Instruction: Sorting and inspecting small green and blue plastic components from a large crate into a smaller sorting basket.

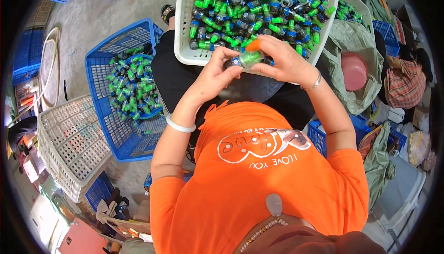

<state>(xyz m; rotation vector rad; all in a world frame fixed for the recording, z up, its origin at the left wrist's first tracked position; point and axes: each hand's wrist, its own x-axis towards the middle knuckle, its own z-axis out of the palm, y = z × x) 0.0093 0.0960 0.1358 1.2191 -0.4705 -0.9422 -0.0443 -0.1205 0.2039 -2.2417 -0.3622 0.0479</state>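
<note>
Over the near rim of a white basket (185, 53), both my hands are closed on one small bottle-shaped plastic piece (249, 59). It has a clear green part, a blue band and a dark end, and lies roughly level. My left hand (216, 73) pinches its dark end between thumb and fingers. My right hand (283, 62) grips the green end. Something orange (253, 45) shows at the right fingertips; whether it is a finger cover or part of the piece, I cannot tell. Many similar green-and-dark pieces (259, 16) fill the basket.
To the left, a blue crate (99, 87) holds a blue basket of similar pieces (132, 85). A white crate (69, 138) stands beyond it. At right, a pink basin (354, 71) sits in a green plastic sack (342, 41). Another person in plaid (406, 85) is at far right.
</note>
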